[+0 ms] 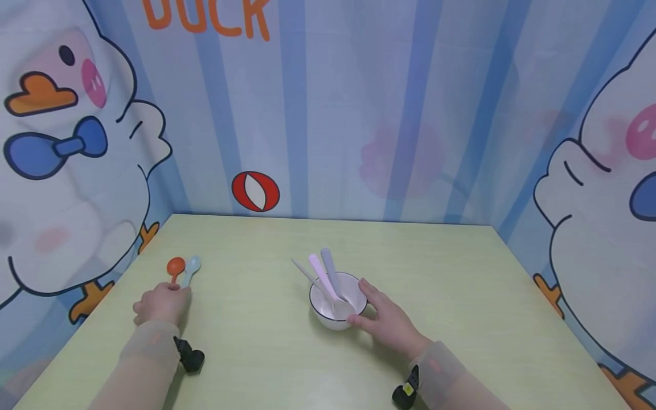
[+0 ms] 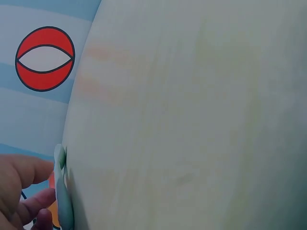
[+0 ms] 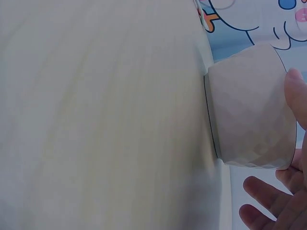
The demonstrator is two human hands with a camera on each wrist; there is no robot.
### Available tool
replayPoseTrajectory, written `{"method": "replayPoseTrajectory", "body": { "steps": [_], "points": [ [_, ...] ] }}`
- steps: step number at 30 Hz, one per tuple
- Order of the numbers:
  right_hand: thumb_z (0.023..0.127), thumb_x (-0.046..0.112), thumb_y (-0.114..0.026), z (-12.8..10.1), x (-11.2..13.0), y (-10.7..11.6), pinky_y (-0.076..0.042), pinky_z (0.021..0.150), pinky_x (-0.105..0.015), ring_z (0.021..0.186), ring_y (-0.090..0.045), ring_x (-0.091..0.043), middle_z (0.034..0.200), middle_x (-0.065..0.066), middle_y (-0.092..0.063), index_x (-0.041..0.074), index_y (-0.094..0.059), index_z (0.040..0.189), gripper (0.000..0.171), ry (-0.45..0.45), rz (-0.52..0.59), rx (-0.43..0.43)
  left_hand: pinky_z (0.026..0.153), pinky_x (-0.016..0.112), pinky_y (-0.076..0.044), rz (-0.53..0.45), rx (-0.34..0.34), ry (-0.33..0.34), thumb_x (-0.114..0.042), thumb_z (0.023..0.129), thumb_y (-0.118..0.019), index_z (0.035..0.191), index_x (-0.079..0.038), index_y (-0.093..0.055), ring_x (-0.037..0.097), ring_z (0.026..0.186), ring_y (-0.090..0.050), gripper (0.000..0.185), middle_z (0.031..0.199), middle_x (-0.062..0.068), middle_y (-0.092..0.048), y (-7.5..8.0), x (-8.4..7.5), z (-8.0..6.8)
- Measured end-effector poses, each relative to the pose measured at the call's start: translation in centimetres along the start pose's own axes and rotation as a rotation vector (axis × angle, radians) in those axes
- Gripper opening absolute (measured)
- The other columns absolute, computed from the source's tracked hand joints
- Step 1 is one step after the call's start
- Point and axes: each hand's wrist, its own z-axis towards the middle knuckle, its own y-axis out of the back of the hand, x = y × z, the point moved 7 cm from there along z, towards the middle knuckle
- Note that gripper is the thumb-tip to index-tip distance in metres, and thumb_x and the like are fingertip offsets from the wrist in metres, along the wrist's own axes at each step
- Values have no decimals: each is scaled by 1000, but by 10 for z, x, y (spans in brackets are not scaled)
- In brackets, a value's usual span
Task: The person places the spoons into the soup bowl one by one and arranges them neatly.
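2 spoons (image 1: 183,270) lie under the left hand (image 1: 162,303) grip

Pale green tabletop (image 1: 451,296) stretching ahead of me. Striped blue backdrop (image 1: 328,114) standing around it, showing cartoon duck (image 1: 77,171) at my left, red-and-white ball (image 1: 255,191) near corner, orange lettering (image 1: 205,17) running overhead.

White bowl (image 1: 338,310) holding three spoons (image 1: 328,276); orange (image 1: 176,266), blue spoons (image 1: 192,265) left.
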Motion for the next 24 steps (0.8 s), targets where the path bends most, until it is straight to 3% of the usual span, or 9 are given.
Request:
{"method": "replayPoseTrajectory", "body": {
  "steps": [8,24],
  "points": [
    [84,45,-71,-1,0,0,-24,112,-51,142,-25,-28,156,-4,-26,11,-30,151,85,-2,5,-1,75,51,-35,64,-5,-7,-29,92,-55,119,0,-56,46,103,-32,39,106,27,-46,-2,1,0],
    [84,45,-71,0,-3,-2,-24,112,-51,143,-24,-27,157,-2,-25,13,-29,152,85,-21,2,8,73,48,-36,120,-4,-30,-32,91,-56,111,3,-60,44,96,-37,41,97,25,-52,-3,0,1]
  ]
}}
